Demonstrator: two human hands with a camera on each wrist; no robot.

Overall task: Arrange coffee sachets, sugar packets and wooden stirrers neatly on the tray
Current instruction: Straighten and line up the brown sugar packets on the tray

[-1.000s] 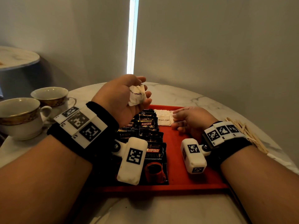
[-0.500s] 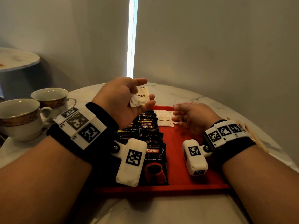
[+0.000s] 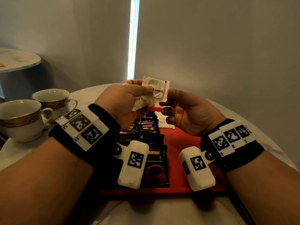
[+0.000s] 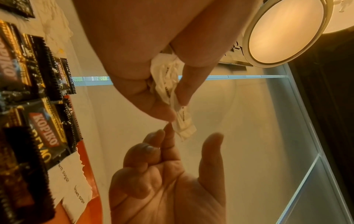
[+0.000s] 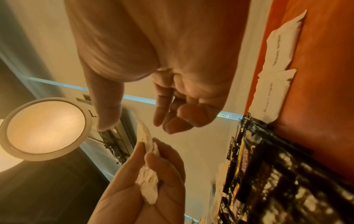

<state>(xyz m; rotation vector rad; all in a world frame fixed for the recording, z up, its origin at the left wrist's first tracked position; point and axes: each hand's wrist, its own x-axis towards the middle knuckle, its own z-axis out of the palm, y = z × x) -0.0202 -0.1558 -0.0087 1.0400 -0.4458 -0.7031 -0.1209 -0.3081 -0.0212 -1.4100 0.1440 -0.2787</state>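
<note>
My left hand (image 3: 146,95) is raised over the far end of the red tray (image 3: 178,140) and pinches a crumpled bunch of white brown-sugar packets (image 3: 155,90) between thumb and fingers. The left wrist view shows the same packets (image 4: 166,78) in that hand (image 4: 164,98). My right hand (image 3: 170,103) is beside them, palm up with loosely spread fingers. Its index fingertip (image 4: 169,127) is at the packets' lower edge and the thumb stands apart. A row of black Kopiko coffee sachets (image 3: 146,127) lies on the tray's left side. Two sugar packets (image 3: 164,122) lie at its far end. No stirrers are in view.
Two gold-rimmed white cups (image 3: 21,117) (image 3: 52,98) stand on the round marble table at the left of the tray. A second round table (image 3: 16,59) is further back left. The grey wall is close behind. The tray's right half (image 3: 180,137) is bare red surface.
My left hand has lifted the sugar packets higher and to the right. My right hand has left the packets on the tray and risen, turning palm up, to meet the held ones.
</note>
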